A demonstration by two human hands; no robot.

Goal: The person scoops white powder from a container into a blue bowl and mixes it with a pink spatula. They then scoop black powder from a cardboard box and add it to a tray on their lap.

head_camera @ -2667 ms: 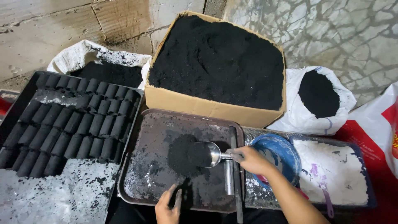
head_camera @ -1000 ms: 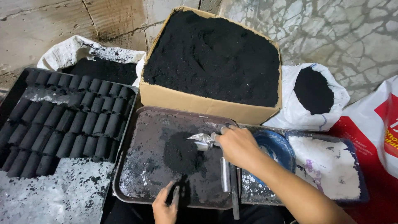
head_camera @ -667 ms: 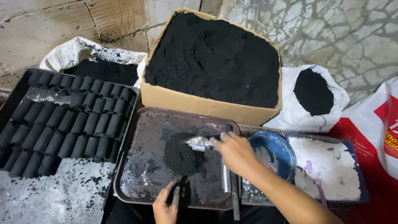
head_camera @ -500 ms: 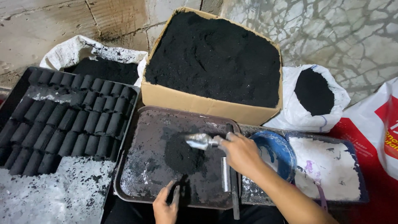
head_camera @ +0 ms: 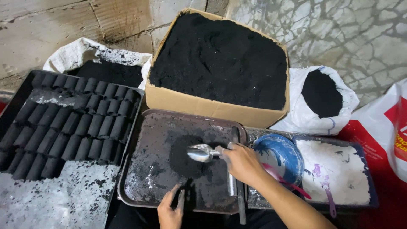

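Two bare forearms, sleeveless and ungloved, with black dust on the fingers [head_camera: 180, 202] (left hand [head_camera: 169, 212] mostly).

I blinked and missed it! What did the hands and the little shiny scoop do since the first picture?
The right hand kept hold of the metal scoop and slid it left, off the tray's right edge and over the black powder pile. The left hand stayed at the tray's near edge, touching a dark tool. The cardboard box, blue bowl and black briquettes did not move.
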